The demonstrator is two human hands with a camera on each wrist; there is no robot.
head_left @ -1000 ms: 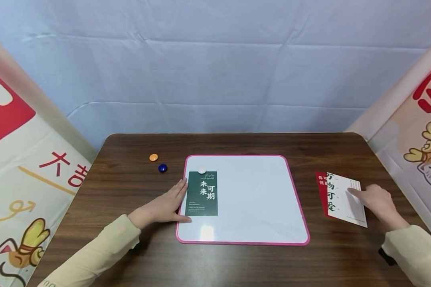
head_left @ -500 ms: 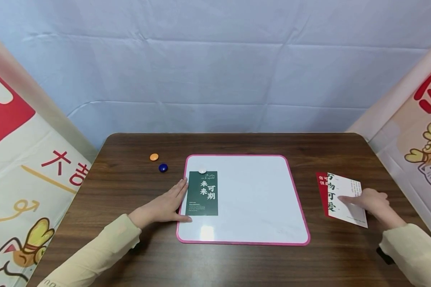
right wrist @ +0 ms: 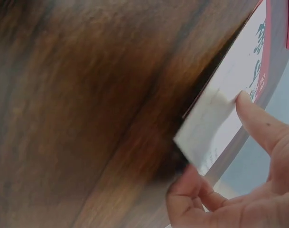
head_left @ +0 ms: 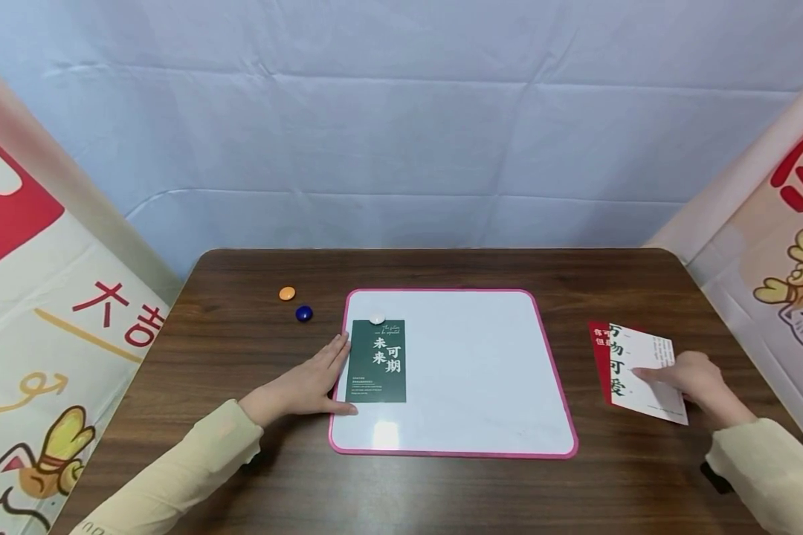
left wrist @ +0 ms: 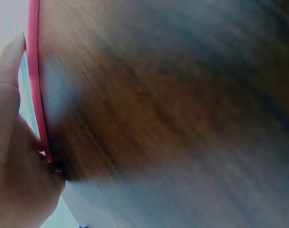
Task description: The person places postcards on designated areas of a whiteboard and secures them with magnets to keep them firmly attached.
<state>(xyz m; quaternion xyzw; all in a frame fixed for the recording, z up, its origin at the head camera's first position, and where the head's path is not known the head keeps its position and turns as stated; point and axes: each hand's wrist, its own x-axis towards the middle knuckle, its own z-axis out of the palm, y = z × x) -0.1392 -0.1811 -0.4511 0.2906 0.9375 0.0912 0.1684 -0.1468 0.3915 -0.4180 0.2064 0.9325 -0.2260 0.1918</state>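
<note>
Head view gives me the whole dark wooden table (head_left: 442, 490) at once. I see my left hand (head_left: 304, 386) lying flat with straight fingers against the left edge of the pink-framed white magnetic board (head_left: 482, 371), the fingertips touching the frame beside the dark green card with white characters (head_left: 375, 360). That green card lies on the board's left part, and a small white round magnet (head_left: 377, 319) sits at its top edge. On the left wrist view I make out the hand (left wrist: 13, 156) pressed along the pink frame (left wrist: 36, 85), with blurred wood grain filling the rest.

My right hand (head_left: 689, 379) is on the white card with black characters (head_left: 642, 371), which lies on the table well to the right of the board. The index finger stretches out across the card's face while the other fingers curl at its near right edge. On the right wrist view the card's (right wrist: 215, 114) corner is lifted off the wood, with my thumb (right wrist: 196, 190) under it and the index finger (right wrist: 263, 123) on top, so I read the card as pinched between them. A red card (head_left: 599, 357) lies underneath it, showing along its left side.

To the upper left of the board, an orange round magnet (head_left: 286, 293) and a dark blue round magnet (head_left: 303, 313) rest near each other on the table. Pale blue cloth (head_left: 401, 134) hangs behind, and printed banners (head_left: 47, 297) stand at both sides.
</note>
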